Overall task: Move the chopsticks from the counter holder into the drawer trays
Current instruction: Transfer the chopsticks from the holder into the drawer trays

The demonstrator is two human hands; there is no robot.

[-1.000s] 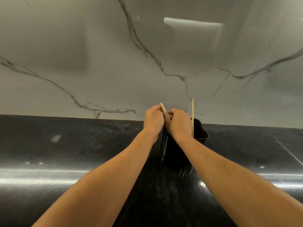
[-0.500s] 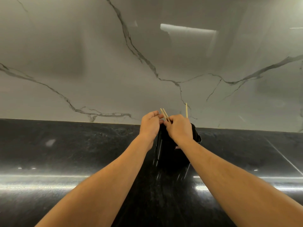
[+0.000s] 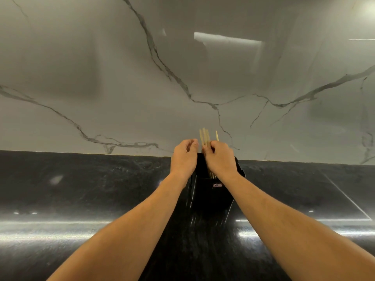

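- We see our two forearms bare from the bottom edge of the view up to the wrists, with no sleeve in sight.
- Our left hand [image 3: 184,157] wears no glove, ring or watch.
- Our right hand [image 3: 221,159] is likewise bare, wrist uncovered.

Plenty of bare glossy black stone table [image 3: 91,189] either side of the tall black holder [image 3: 211,195]; the grey veined marble wall [image 3: 101,78] right behind blocks reaching further back.
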